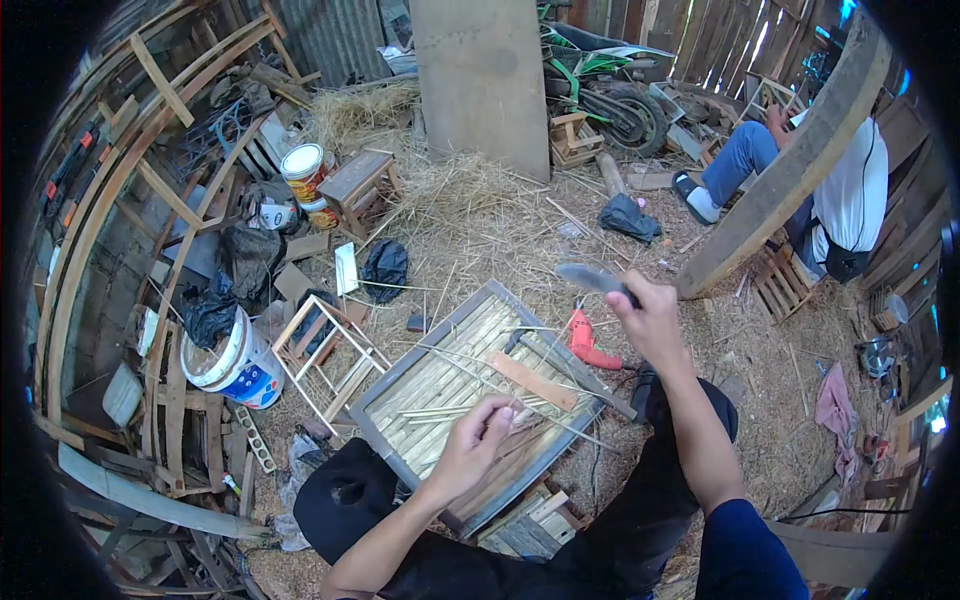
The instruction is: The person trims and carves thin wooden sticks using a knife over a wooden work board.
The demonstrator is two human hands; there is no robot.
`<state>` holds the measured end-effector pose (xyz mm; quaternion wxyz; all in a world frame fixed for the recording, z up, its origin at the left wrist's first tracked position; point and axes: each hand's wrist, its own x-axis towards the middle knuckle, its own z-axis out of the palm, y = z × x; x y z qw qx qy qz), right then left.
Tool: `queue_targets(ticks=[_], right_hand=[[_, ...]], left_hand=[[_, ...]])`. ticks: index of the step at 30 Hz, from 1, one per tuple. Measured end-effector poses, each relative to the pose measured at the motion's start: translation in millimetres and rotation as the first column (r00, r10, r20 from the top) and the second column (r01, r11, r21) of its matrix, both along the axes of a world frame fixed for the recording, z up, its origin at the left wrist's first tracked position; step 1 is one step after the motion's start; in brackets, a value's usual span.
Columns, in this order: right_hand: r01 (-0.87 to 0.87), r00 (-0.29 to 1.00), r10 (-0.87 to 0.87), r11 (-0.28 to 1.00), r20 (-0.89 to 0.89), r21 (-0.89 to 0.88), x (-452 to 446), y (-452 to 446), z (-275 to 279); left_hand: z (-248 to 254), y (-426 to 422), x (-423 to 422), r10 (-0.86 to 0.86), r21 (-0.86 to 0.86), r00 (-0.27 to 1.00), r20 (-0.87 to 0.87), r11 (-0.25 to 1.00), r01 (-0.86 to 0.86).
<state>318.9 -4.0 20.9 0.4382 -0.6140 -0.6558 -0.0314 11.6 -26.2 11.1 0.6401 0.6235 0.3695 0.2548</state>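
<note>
My right hand (648, 312) is closed round the dark handle of a knife (588, 277), whose broad blade points left above the work table. Over the near part of the framed table (400, 378), my left hand (480, 435) pinches a thin strip (455, 371) that runs up and to the left. Several pale strips (430, 411) lie on the slatted top. A flat brown piece (532, 380) rests there beside a hammer (575, 370). Just past the table's right edge lies a red power drill (590, 342).
A small wooden frame (325, 360) and a white bucket (238, 365) stand at left. A stool (360, 184) and paint cans (305, 172) are farther back. At right, a slanted post (790, 175) partly hides a seated person (850, 185). Behind stands a motorbike (610, 95).
</note>
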Motion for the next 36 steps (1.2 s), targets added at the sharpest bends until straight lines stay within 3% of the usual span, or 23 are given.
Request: queue_targets(ticks=[2,3,6,10,13,15,19,22,28,36], right_hand=[[-0.085,0.995,0.086,0.996,0.053,-0.009,-14.3,-5.0,0.2],[-0.137,0.990,0.137,0.991,0.044,-0.002,-21.3,-3.3,-4.4],[-0.232,0.966,0.232,0.973,0.113,-0.012,-39.2,-3.4,-4.3],[-0.354,0.927,0.361,0.932,0.105,-0.079,-58.3,-2.9,-8.9],[-0.431,0.891,0.441,0.896,0.108,-0.103,-70.8,-4.6,-14.4],[-0.499,0.859,0.506,0.861,0.071,-0.103,-78.4,-4.4,-13.5],[-0.526,0.843,0.530,0.848,0.095,-0.062,-87.3,-6.0,-24.3],[-0.530,0.838,0.531,0.847,0.130,-0.038,-83.5,-5.4,-27.4],[-0.494,0.845,0.489,0.869,0.215,-0.038,-74.5,-10.8,-20.0],[-0.456,0.857,0.451,0.889,0.250,-0.042,-77.2,-16.7,-20.7]], left_hand=[[4.0,2.6,-5.7,0.042,-0.105,0.998,-0.053,0.993,-0.048],[-0.7,2.8,-3.9,0.081,-0.034,0.997,0.019,0.996,-0.080],[-6.9,4.4,-0.5,0.102,-0.090,0.990,0.097,0.992,-0.094],[-8.3,7.5,8.7,0.096,-0.031,0.981,0.166,0.995,-0.092],[-5.3,11.5,12.7,0.104,-0.034,0.989,0.105,0.994,-0.101],[1.1,14.6,15.4,0.082,0.067,0.996,0.030,0.994,-0.084],[4.4,15.5,17.9,0.080,0.160,0.997,-0.013,0.984,-0.077],[13.5,19.0,19.2,0.031,0.369,0.999,-0.011,0.929,-0.025],[9.9,15.7,14.3,0.024,0.328,0.996,-0.086,0.945,0.006],[4.0,9.2,10.7,0.036,0.266,0.997,-0.063,0.964,-0.018]])
